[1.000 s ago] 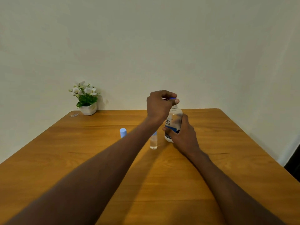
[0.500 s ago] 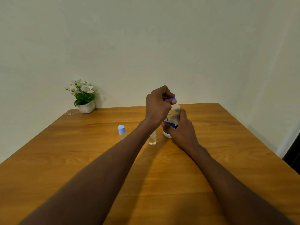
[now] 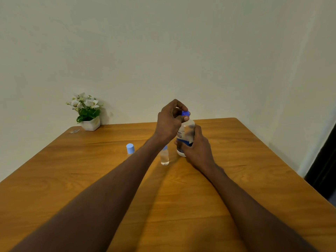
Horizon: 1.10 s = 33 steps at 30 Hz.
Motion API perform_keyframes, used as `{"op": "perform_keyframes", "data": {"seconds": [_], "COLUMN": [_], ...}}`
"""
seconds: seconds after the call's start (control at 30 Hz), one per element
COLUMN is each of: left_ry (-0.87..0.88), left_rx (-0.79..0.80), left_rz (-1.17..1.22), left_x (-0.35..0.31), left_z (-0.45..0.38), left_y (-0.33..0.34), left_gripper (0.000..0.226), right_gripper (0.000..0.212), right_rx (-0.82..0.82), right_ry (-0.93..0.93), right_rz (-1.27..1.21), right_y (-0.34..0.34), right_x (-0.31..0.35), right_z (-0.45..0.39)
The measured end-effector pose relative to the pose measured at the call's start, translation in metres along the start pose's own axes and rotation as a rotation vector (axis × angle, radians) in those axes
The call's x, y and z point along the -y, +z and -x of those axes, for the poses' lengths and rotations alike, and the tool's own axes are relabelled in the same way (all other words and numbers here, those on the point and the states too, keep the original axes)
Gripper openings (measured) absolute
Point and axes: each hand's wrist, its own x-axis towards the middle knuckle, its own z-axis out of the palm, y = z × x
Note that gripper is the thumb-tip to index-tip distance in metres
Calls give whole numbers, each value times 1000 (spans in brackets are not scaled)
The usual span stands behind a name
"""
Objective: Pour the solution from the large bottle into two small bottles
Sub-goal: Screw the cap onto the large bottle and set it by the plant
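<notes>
The large clear bottle [image 3: 185, 132] with a white and blue label stands upright on the wooden table [image 3: 254, 170]. My right hand [image 3: 198, 151] grips its lower body. My left hand [image 3: 170, 122] pinches its blue cap [image 3: 185, 113] from above. Two small clear bottles with light blue caps stand to the left: one [image 3: 164, 157] close beside the large bottle, partly hidden by my left forearm, and one [image 3: 130, 149] further left, its body mostly hidden behind that forearm.
A small white pot of white flowers [image 3: 88, 113] sits at the table's far left corner against the wall, with a small clear scrap [image 3: 74, 131] next to it. The table's right edge drops off towards a dark opening [image 3: 325, 170].
My left fingers have shifted around the blue cap, which now shows more between thumb and fingers. The right hand keeps its grip on the bottle. The view tilted slightly.
</notes>
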Motion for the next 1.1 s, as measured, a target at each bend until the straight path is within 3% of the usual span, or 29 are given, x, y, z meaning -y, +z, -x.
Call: {"op": "perform_keyframes", "data": {"seconds": [0.37,0.47,0.63,0.73,0.87,1.1], "left_ry": [-59,-45,116,119,35,-156], "left_rx": [50,-18,-231,-313,-309,-256], "left_rz": [-61,-112,-220,-239,-352,-525], "left_x": [0,-8,-18,-7,30,100], "left_z": [5,8,23,38,61,78], "left_y": [-4,-16,-67,-105,-150,-211], "left_gripper": [58,51,12,9,14,20], "right_gripper": [86,84,79,76,72,56], "right_rx": [1,1,-28,-68,-136,-40], "right_ry": [-5,-26,-21,7,-9,-72], "right_rz": [-40,-55,-86,-133,-195,-249], "right_y": [0,-3,-11,-17,-34,-35], "right_x": [-2,-1,3,12,35,115], "right_z": [-2,0,1,0,-7,-32]}}
